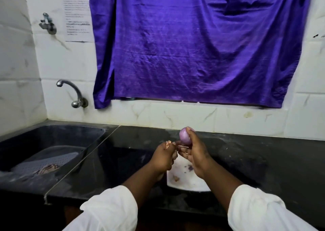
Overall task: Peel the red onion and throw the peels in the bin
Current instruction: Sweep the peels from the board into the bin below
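A small purple onion, smooth and mostly bare of skin, is held up above the black counter by my right hand, fingers curled round it. Just left of it, my left hand pinches a scrap of pale dry peel at its fingertips, close to the onion's lower end. Below both hands lies a white plate with a few bits of peel and purple skin on it. No bin is in view.
A dark sink sits at the left with a grey perforated tray holding peel scraps. A tap juts from the tiled wall. A purple cloth hangs above the black counter.
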`<action>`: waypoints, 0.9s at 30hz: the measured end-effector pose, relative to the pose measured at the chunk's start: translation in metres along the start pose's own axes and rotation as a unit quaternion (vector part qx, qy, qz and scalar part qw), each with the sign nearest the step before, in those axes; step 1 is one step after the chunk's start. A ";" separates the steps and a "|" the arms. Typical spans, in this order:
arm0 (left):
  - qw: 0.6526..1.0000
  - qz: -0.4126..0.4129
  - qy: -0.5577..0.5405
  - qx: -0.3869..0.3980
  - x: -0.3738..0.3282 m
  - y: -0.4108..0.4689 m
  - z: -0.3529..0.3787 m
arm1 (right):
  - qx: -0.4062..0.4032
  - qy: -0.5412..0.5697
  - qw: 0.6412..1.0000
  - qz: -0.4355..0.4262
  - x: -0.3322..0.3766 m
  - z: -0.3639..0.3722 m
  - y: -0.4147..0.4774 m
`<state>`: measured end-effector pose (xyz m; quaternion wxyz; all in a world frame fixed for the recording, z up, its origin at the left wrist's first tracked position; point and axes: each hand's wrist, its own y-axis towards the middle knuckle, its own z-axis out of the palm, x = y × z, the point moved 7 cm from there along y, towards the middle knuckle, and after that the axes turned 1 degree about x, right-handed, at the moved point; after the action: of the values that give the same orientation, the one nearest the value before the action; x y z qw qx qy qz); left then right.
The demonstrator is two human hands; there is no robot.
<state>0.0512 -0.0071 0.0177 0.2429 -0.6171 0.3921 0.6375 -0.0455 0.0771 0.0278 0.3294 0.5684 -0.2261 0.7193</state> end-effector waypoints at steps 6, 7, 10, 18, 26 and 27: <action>0.997 -0.016 -0.063 -0.036 -0.009 -0.054 -0.060 | 0.073 0.021 0.997 0.015 -0.012 0.069 -0.031; 0.996 -0.027 -0.070 -0.046 -0.008 -0.065 -0.074 | 0.087 0.023 0.996 0.021 -0.017 0.084 -0.036; 0.992 -0.042 -0.076 -0.089 -0.007 -0.098 -0.115 | 0.122 0.042 0.991 0.035 -0.035 0.131 -0.055; 0.978 -0.040 -0.052 -0.198 0.002 -0.203 -0.224 | 0.244 0.076 0.962 0.097 -0.087 0.258 -0.121; 0.969 -0.078 -0.029 -0.231 0.059 -0.295 -0.295 | 0.329 0.028 0.937 0.118 -0.172 0.326 -0.179; 0.968 -0.086 -0.027 -0.234 0.072 -0.303 -0.298 | 0.331 0.017 0.936 0.120 -0.185 0.328 -0.183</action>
<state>0.4607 -0.0844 -0.0930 0.1559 -0.6705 0.1706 0.7050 0.3328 -0.0681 -0.0777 0.0377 0.6013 -0.0361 0.7973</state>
